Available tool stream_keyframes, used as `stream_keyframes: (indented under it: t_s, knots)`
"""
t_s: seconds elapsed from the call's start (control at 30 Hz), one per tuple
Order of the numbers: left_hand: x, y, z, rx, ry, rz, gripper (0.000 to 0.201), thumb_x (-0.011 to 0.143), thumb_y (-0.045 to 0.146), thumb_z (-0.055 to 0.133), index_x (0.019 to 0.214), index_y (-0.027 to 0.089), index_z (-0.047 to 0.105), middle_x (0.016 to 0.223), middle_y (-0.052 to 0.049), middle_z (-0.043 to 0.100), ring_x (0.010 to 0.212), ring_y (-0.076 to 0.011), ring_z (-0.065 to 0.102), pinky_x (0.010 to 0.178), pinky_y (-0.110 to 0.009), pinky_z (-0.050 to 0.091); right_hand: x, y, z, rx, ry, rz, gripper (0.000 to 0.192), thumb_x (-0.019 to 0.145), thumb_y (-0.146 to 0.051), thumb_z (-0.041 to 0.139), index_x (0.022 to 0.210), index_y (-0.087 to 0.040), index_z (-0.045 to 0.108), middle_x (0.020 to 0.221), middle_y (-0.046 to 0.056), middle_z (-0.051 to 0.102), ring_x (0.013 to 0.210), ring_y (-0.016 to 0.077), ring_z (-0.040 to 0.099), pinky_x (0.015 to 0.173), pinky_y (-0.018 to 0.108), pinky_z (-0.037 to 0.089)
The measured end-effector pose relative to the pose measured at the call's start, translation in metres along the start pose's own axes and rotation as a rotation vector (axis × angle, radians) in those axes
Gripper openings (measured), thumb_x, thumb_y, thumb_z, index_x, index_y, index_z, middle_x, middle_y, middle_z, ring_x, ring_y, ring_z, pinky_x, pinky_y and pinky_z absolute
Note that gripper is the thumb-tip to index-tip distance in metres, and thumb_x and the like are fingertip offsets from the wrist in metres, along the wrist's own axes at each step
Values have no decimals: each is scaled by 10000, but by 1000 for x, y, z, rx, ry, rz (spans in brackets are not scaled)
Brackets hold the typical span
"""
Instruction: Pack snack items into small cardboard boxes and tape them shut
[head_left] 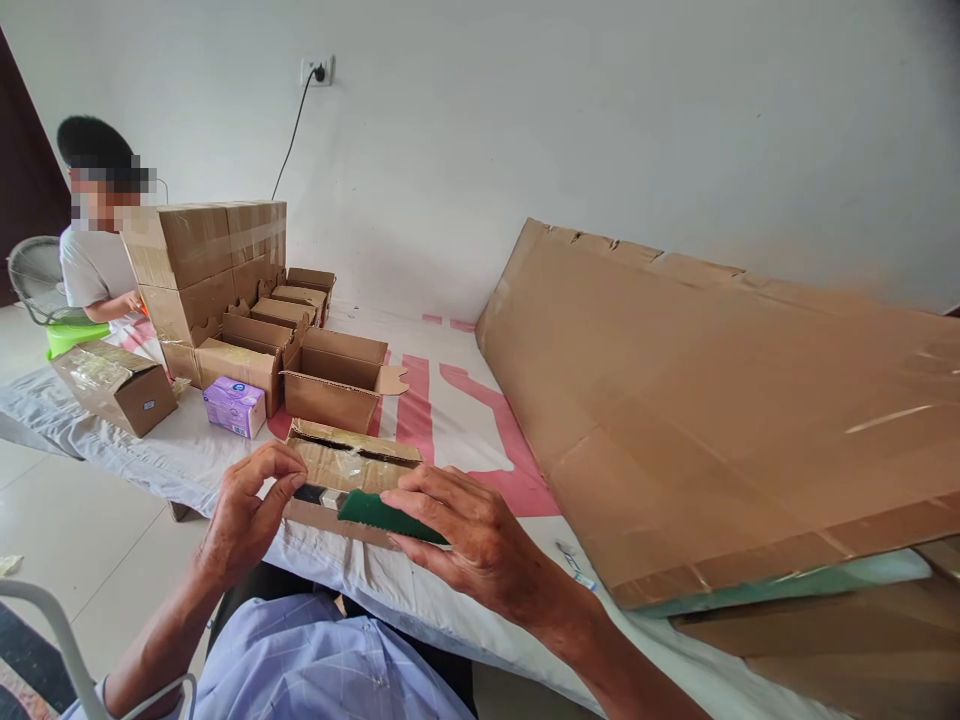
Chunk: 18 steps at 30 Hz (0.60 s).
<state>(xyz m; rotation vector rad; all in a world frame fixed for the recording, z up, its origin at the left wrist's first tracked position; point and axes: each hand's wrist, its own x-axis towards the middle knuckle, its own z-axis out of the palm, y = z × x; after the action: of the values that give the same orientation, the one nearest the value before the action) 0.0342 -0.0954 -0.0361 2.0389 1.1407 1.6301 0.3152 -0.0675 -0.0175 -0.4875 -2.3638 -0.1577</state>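
My right hand (469,530) grips a green tape dispenser (379,513) with a serrated edge, held over a small cardboard box (349,460) at the table's near edge. My left hand (251,510) pinches with thumb and forefinger at the dispenser's left end, against the box's taped top. The box's flaps are shut, with a dark gap along the far seam and clear tape across the top.
Several open cardboard boxes (337,375) and a stack of sealed cartons (206,255) stand further back left. A purple tissue pack (235,405) and a taped box (116,385) lie nearby. A large flattened cardboard sheet (712,400) leans on the right. Another person (94,250) sits at the far left.
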Motion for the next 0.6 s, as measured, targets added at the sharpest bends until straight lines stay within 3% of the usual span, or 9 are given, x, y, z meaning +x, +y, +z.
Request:
stream_keyframes:
  t_s: [0.27, 0.4, 0.5, 0.6]
  knots:
    - [-5, -4, -20, -9, 250, -280, 181, 909, 310, 700, 761, 212, 736, 744, -11, 743, 712, -167, 687, 706, -274, 566, -11, -3, 10, 149, 40, 87, 222, 1017, -143, 689, 1222, -227, 692, 1047, 76, 767, 946, 234, 744, 822, 347, 595]
    - [-13, -6, -38, 42, 366, -414, 175, 848, 357, 713, 743, 218, 731, 662, -2, 718, 636, -171, 674, 657, -286, 580, -19, -10, 20, 527, 23, 437, 199, 1005, -263, 701, 1203, -260, 724, 1067, 46, 776, 969, 220, 740, 863, 332, 594]
    - [-24, -13, -51, 119, 410, -483, 197, 808, 404, 727, 755, 216, 748, 595, 12, 671, 571, -161, 627, 588, -276, 542, -23, -17, 34, 964, -44, 771, 319, 1020, -516, 680, 1130, -223, 738, 856, 14, 716, 702, 159, 650, 693, 295, 553]
    - [-38, -23, -65, 182, 401, -552, 253, 786, 458, 725, 801, 211, 780, 591, 12, 656, 572, -166, 615, 587, -283, 532, -25, -24, 50, 1326, -85, 940, 516, 972, -695, 691, 1052, -186, 720, 788, -2, 664, 534, 98, 522, 570, 274, 488]
